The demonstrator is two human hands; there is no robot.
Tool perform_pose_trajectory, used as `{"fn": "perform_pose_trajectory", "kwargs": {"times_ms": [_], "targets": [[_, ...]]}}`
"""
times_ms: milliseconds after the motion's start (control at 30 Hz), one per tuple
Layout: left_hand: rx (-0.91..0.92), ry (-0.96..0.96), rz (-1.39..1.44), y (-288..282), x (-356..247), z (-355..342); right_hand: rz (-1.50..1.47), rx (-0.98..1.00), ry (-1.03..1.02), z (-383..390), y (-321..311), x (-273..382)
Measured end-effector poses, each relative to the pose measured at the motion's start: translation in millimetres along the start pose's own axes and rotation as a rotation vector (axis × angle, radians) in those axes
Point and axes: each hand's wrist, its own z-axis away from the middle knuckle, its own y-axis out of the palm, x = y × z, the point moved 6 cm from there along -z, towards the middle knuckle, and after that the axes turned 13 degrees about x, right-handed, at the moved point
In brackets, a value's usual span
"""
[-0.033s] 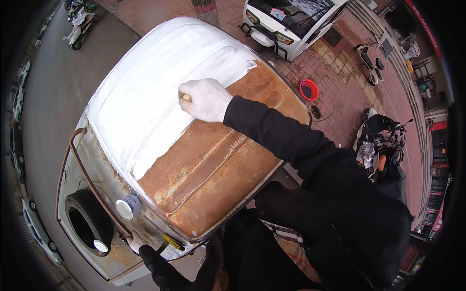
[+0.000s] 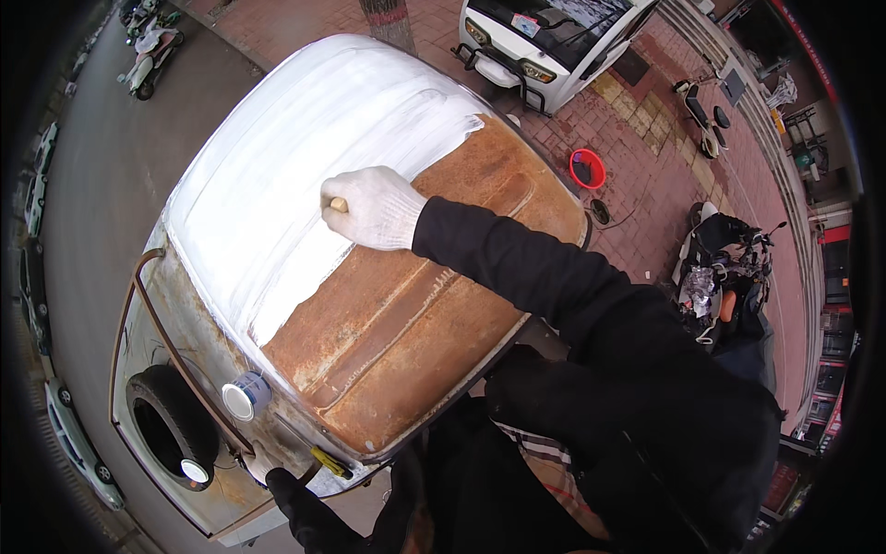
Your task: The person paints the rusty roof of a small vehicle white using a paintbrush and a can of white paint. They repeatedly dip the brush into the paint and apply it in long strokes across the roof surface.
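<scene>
My right hand (image 2: 374, 210), in a white knit glove, is closed round a paintbrush; only the stub of its pale wooden handle (image 2: 340, 204) shows, the bristles being hidden below. It is over the edge where wet white paint (image 2: 268, 175) meets bare rust on a small vehicle's roof (image 2: 434, 319). The far left part is coated white with streaks; the near right part is brown and ridged. Low on the left, my gloved left hand (image 2: 262, 464) is closed on a rusty metal rail (image 2: 185, 355), its fingers partly hidden.
Beside the roof stands a paint can (image 2: 247, 395). A yellow-handled tool (image 2: 329, 463) lies near the roof's corner. Behind the rail are a tyre (image 2: 171, 415) and a white round lid-like disc (image 2: 194, 471). A red bucket (image 2: 587, 170), a white vehicle (image 2: 544, 55) and a motorbike (image 2: 724, 277) stand on the paving.
My right hand has moved left and slightly nearer along the paint's edge, with the paintbrush in it. The left hand stays at the rail.
</scene>
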Motion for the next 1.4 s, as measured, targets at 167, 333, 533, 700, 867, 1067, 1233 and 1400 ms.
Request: {"fn": "perform_pose_trajectory", "kwargs": {"times_ms": [167, 333, 533, 700, 867, 1067, 1233, 1400], "targets": [[0.027, 0.021, 0.130, 1, 4, -3, -0.369, -0.007, 0.030, 20, -23, -41], [0.093, -0.027, 0.208, -1, 4, -3, -0.565, -0.294, 0.417, 55, -146, -228], [0.112, -0.059, 0.274, 3, 7, -6, 0.142, -0.398, 0.596, 77, -214, -274], [0.037, 0.014, 0.194, 1, 9, -9, 0.389, -0.251, 0.201, 21, -140, -187], [0.011, -0.003, 0.080, -1, 8, -7, 0.242, -0.164, -0.018, -3, -58, -79], [0.104, -0.096, 0.037, 3, 17, -13, 0.058, -0.066, -0.038, -29, 31, 18], [0.043, 0.011, 0.205, 9, 4, 6, 0.046, -0.052, -0.076, -50, 98, 79], [-0.015, -0.174, -0.024, 0, -17, 31, 0.013, 0.069, -0.065, -68, 153, 122]]}}
